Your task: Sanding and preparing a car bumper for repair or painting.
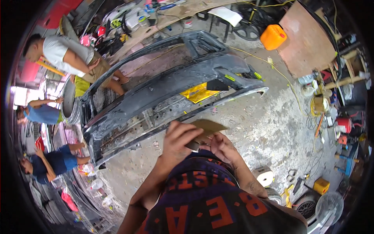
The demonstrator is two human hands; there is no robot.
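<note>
Close in front of my body I hold a brownish sheet of sandpaper (210, 126), bent into a curve. My left hand (179, 140) is closed on its left part, fingers laid over the top. The fingers of my right hand (223, 149) pinch its lower edge near the middle. Just beyond my hands a large car bumper (156, 87) lies across the floor, dark grey with patchy, dull areas. A shiny gold sheet (198, 93) and a black piece (217, 85) sit in its lower opening, and bits of yellow-green tape (230, 78) stick to its right end.
Three people stand at the left: one in a grey shirt (66, 50) beside the bumper, two in blue (43, 113). An orange jerrycan (273, 37) and a brown board (307, 41) are at the far right. A yellow cord (286, 80) crosses the floor. A white roll (263, 176) stands right.
</note>
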